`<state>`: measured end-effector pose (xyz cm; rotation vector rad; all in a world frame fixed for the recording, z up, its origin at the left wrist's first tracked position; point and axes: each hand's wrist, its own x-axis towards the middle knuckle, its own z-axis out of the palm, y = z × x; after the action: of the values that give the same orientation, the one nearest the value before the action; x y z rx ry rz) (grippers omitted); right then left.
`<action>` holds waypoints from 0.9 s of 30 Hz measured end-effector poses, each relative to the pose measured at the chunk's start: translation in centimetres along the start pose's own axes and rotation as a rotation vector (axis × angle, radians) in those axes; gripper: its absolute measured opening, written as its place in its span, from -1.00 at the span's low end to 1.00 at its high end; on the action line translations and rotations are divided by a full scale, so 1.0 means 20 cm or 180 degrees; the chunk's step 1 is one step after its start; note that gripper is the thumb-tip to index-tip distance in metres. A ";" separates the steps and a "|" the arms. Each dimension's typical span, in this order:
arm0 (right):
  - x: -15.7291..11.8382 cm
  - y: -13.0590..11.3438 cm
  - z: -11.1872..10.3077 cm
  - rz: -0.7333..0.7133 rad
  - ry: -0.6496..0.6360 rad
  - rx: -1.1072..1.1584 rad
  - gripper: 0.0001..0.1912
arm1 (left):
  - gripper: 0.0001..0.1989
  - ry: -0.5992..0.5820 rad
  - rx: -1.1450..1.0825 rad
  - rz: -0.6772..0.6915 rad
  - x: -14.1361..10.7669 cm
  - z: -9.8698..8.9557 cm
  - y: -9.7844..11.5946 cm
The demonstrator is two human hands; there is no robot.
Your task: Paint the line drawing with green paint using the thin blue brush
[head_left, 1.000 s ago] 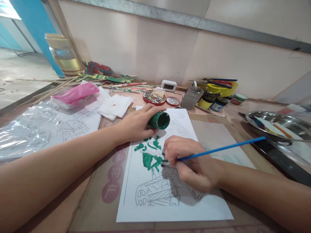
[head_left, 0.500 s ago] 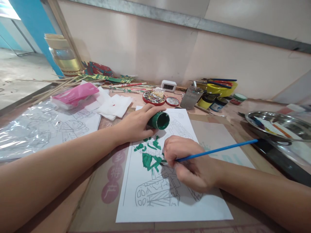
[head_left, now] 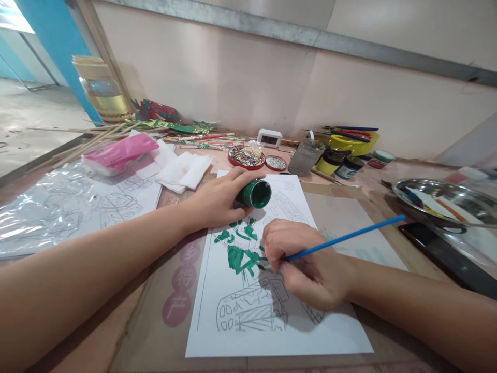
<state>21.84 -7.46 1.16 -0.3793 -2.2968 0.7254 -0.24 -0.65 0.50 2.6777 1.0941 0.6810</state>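
Observation:
My left hand (head_left: 221, 199) is wrapped round a small open jar of green paint (head_left: 258, 194), which is tilted with its mouth towards the right. In my right hand (head_left: 306, 261) is a paintbrush with a blue handle (head_left: 349, 237), pinched between the fingers. Its dark tip is close to the paper, just right of the green patches. Beneath both hands lies a white sheet (head_left: 217, 342) with a pencil drawing of buildings, and green paint (head_left: 238, 259) covers several leafy shapes near its middle. My right hand hides part of the drawing.
Cardboard (head_left: 155, 336) lies under the sheet. Further left are a plastic-covered drawing (head_left: 73, 207), tissues (head_left: 186, 171) and a pink packet (head_left: 120, 153). Behind stand a bead dish (head_left: 246, 158), a clock (head_left: 269, 138), a water container (head_left: 306, 155) and paint jars (head_left: 349, 168). A metal bowl (head_left: 481, 191) and black phone (head_left: 446, 259) are right.
My right hand has shifted slightly, and the brush's handle end has dropped back and to the left a little and tilted up. My left hand and the paint jar have stayed put.

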 end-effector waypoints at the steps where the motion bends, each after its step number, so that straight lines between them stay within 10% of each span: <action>1: 0.00 0.00 0.00 0.0001 -0.0032 0.0014 -0.86 | -0.27 0.0003 -0.0001 0.0005 0.00 0.00 0.00; 15: 0.01 0.09 -0.03 0.0343 0.1612 -0.0365 -0.82 | -0.31 0.0022 -0.0041 -0.0011 -0.01 0.00 -0.02; 27: 0.05 0.13 -0.04 0.0918 0.1523 -0.0730 -0.83 | -0.32 -0.0022 -0.0001 -0.0052 -0.01 0.00 -0.02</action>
<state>21.83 -4.72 0.59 -0.9017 -1.8873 0.4422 -0.66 -0.44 0.26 2.6659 1.1126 0.6683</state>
